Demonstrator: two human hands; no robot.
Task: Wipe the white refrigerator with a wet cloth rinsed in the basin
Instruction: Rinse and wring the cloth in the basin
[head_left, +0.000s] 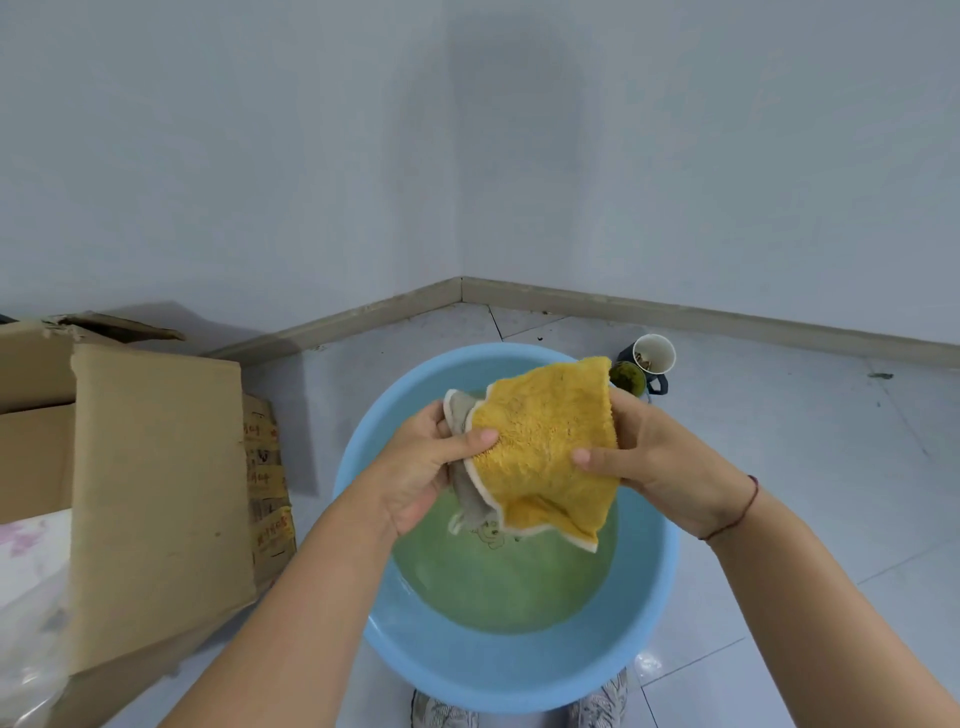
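A yellow cloth (545, 447) with a white edge and a grey underside hangs above a light blue basin (519, 670) on the floor. The basin holds greenish water. My left hand (421, 467) grips the cloth's left side, thumb on top of the yellow face. My right hand (649, 457) pinches its right side, thumb on the front and fingers behind. The cloth's lower corner dangles just over the water. No refrigerator is in view.
An open cardboard box (156, 493) stands at the left, close to the basin. Two cups (647, 364) sit on the tiled floor behind the basin near the wall corner. My shoes (597, 701) show at the basin's near edge.
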